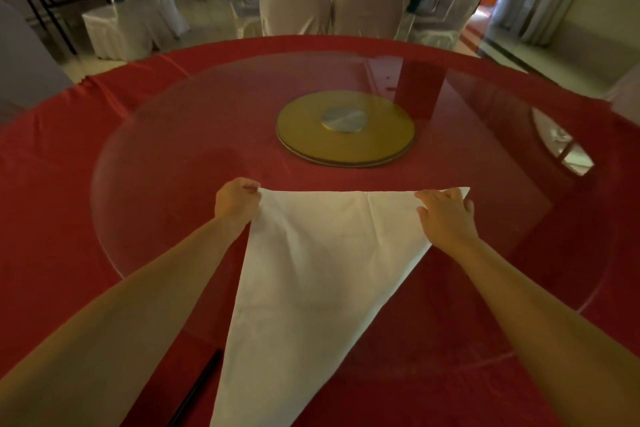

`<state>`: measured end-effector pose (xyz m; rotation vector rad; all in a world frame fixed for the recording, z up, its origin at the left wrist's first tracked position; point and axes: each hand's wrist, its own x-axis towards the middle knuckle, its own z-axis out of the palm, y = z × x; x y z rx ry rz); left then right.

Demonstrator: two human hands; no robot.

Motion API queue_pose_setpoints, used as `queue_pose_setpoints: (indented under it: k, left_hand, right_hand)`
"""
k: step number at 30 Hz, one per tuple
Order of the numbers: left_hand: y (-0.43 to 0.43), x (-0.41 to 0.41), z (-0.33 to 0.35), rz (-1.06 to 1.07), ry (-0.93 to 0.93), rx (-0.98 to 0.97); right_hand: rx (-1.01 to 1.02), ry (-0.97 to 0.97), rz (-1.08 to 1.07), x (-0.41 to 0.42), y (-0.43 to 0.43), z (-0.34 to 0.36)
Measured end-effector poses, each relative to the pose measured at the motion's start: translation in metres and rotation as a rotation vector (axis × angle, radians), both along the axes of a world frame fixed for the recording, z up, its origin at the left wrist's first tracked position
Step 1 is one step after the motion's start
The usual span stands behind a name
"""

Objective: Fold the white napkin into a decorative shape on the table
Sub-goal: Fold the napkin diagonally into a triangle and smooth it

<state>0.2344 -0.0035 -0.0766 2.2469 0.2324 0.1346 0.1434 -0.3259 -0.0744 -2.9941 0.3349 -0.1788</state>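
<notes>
The white napkin (311, 270) lies on the table as a large triangle, its long straight edge away from me and its point running off the near bottom of the view. My left hand (235, 201) pinches the far left corner of the napkin. My right hand (446, 215) rests on the far right corner, fingers pressed over the cloth, with the tip of that corner sticking out beyond the fingers.
The round table has a red cloth (52, 184) and a glass turntable (156, 135) over a gold disc base (346, 146). A dark thin stick (197, 388) lies near the front left. White-covered chairs (294, 7) stand beyond the far edge.
</notes>
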Motion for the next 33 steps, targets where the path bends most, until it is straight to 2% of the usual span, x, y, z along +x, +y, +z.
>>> queue_pose_setpoints:
  k: [7, 15, 18, 22, 24, 26, 28, 31, 33]
  left_hand:
    - [-0.004, 0.0, -0.015, 0.013, -0.138, 0.097]
    - [-0.012, 0.001, -0.021, 0.008, -0.287, 0.277]
    - [-0.014, -0.002, -0.025, -0.022, -0.341, 0.407]
    - [-0.017, -0.008, -0.02, -0.035, -0.318, 0.561]
    - [-0.027, -0.018, -0.012, -0.105, -0.352, 0.607]
    - [-0.041, -0.036, -0.013, -0.299, -0.363, 0.645]
    - [-0.053, -0.059, -0.027, -0.479, -0.278, 0.687]
    - [-0.055, -0.078, -0.049, -0.521, -0.124, 0.676]
    - [-0.054, -0.077, -0.053, -0.501, -0.114, 0.674]
  right_hand:
    - [-0.076, -0.017, -0.07, 0.001, -0.012, -0.015]
    - [-0.062, 0.008, -0.068, 0.005, -0.032, -0.024]
    - [-0.03, 0.015, -0.073, 0.007, -0.037, -0.027]
    - [0.0, 0.026, -0.069, 0.009, -0.039, -0.03]
    - [0.04, 0.042, -0.092, 0.013, -0.033, -0.024]
    - [0.054, 0.022, -0.02, 0.016, -0.009, -0.018]
    - [0.081, 0.043, 0.172, 0.014, 0.028, -0.017]
    - [0.011, 0.128, 0.414, -0.001, 0.071, -0.031]
    - [-0.017, 0.161, 0.417, -0.004, 0.068, -0.037]
